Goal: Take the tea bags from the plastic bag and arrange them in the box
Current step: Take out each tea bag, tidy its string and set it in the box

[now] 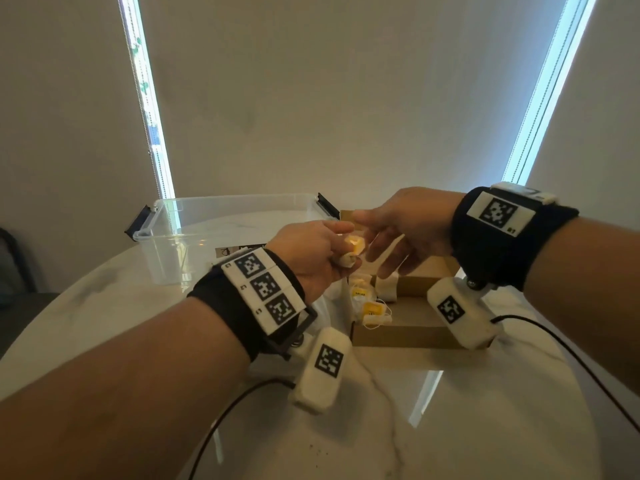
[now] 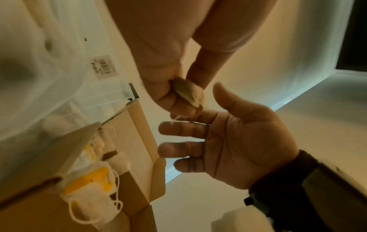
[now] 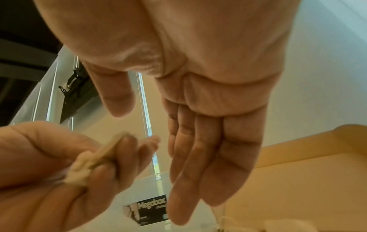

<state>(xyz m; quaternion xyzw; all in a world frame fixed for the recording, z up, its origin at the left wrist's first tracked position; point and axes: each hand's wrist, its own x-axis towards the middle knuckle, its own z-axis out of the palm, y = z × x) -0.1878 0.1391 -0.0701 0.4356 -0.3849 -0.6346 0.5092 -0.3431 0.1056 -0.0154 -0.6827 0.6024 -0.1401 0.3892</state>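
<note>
My left hand [image 1: 341, 252] is raised above the left end of the open cardboard box [image 1: 401, 336] and pinches a small pale tea bag [image 1: 354, 250] between thumb and fingers. The left wrist view shows the tea bag [image 2: 188, 92] in my left hand [image 2: 172, 98], with its string hanging below. My right hand [image 1: 369, 237] is open right beside it, fingers straight and holding nothing; its palm [image 2: 238, 138] faces the bag. Several tea bags with yellow tags [image 1: 370, 308] lie inside the box. Crumpled clear plastic [image 1: 332, 294] shows under my left hand, mostly hidden.
A clear plastic storage tub [image 1: 225, 230] with black latches stands behind the box on the round marble table [image 1: 346, 427]. Black cables [image 1: 571, 355] trail from both wrist cameras across the table. The box's far flap [image 2: 139, 138] stands up.
</note>
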